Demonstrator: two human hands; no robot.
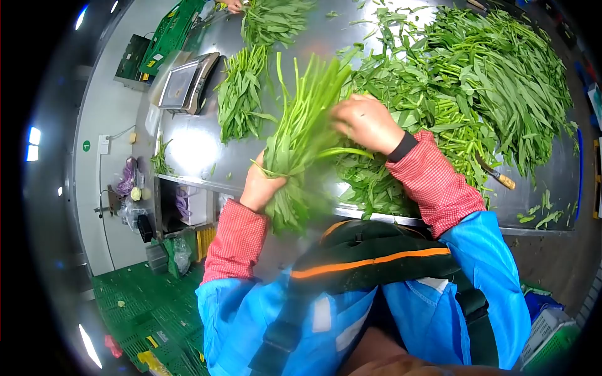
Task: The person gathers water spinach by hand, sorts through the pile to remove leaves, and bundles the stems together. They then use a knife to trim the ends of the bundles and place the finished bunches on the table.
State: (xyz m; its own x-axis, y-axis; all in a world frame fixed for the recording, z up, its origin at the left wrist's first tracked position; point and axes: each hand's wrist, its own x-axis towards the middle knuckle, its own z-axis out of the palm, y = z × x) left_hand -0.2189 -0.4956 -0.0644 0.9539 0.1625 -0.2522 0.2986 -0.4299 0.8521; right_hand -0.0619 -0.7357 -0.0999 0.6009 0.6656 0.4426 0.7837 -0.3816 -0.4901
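My left hand (259, 187) is wrapped round the leafy middle of a bunch of long-stemmed greens that looks like water spinach (298, 135). The bunch is held over the table's front edge, its cut stems pointing up and away from me and its leaves hanging toward my body. To the right of the stems is my right hand (367, 122), its fingers curled in against the bunch. Motion blurs the fingertips, and what they grip is hidden. One loose stem (345, 151) sticks out sideways below that hand.
A large pile of greens (495, 81) covers the right of the metal table (200, 169). A wooden-handled knife (498, 175) lies at its front. Left are a laid-down bunch (241, 94) and a scale (188, 84). Another person's hand (233, 5) shows at the far edge. Green crates (125, 307) are below left.
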